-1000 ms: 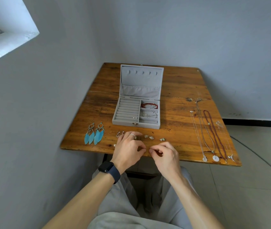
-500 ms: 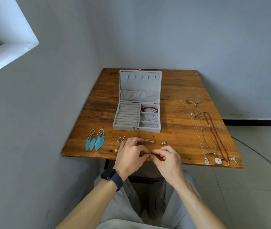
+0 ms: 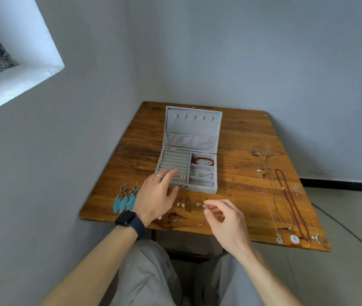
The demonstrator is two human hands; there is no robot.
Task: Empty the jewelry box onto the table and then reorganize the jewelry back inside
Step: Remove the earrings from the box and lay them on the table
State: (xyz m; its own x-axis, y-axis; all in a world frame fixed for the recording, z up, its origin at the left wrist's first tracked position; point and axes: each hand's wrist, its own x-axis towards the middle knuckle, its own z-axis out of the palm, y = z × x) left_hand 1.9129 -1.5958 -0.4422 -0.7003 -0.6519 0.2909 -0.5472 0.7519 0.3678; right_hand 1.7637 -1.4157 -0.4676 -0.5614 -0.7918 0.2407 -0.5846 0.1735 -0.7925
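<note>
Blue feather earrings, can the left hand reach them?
Probably yes. The blue feather earrings lie uncovered on the table, just beside the left hand, with nothing between them.

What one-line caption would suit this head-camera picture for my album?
Left hand at the open grey jewelry box, right hand pinching a small silver piece above the wooden table.

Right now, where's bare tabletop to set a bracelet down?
Free: table between jewelry box and necklaces, plus the back right corner beside the lid. Crowded: front edge, with feather earrings and small earrings; necklaces fill the right side.
</note>
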